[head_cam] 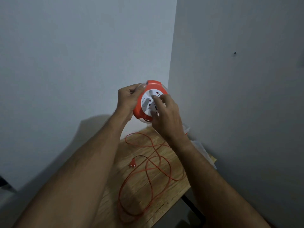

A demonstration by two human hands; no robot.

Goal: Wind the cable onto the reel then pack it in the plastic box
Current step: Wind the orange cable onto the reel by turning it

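Note:
An orange and white cable reel (146,102) is held up in the air above the table, its white socket face turned toward me. My left hand (129,98) grips its orange rim on the left side. My right hand (166,112) lies over the white face with its fingertips on the centre part. The orange cable (148,171) lies in loose loops on the wooden table (138,191) below, with its orange plug (133,163) resting near the table's left edge. A clear plastic box (199,146) shows partly behind my right forearm at the table's right side.
The table stands in a corner between two pale walls (82,55). A dark table leg (190,204) runs down at the lower right. A small dark mark (235,53) sits on the right wall.

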